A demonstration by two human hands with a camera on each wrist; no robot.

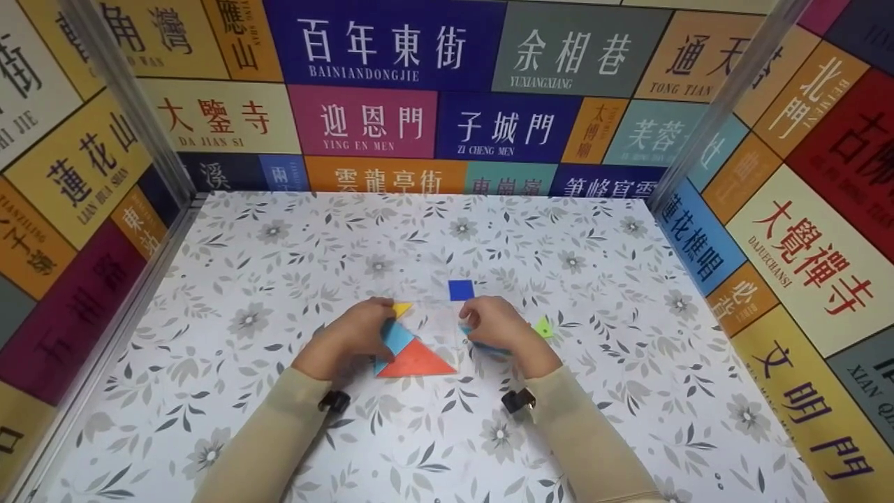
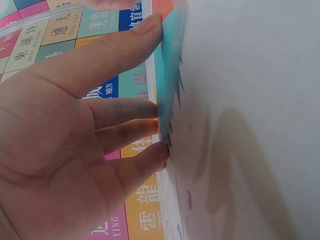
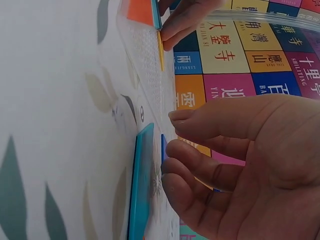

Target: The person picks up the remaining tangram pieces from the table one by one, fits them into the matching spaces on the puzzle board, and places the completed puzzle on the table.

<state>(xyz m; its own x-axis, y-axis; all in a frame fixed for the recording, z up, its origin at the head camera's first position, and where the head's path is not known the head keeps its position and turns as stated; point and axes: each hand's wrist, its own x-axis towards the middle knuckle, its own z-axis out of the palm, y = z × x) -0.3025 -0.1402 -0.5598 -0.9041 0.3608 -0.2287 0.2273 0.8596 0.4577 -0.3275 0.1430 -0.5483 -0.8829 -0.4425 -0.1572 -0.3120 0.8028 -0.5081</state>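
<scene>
Flat tangram pieces lie on the table under my hands. My left hand (image 1: 353, 327) rests its thumb and fingertips on a light blue piece (image 1: 398, 338), with a red-orange triangle (image 1: 418, 360) against its lower side. A yellow triangle (image 1: 401, 309) shows at its fingers. In the left wrist view the light blue piece lies edge-on along the fingertips. My right hand (image 1: 497, 323) hovers with loosely curled fingers, and nothing shows between thumb and fingers in the right wrist view. Close to it is a teal piece (image 3: 142, 185), partly covered by this hand in the head view.
A clear textured plastic tray (image 3: 142, 65) lies between the hands. Beyond the right hand sit a blue square (image 1: 461, 290) and a light green triangle (image 1: 544, 327). The floral tabletop (image 1: 559, 237) meets colourful lettered wall panels (image 1: 370, 119) at the back and sides.
</scene>
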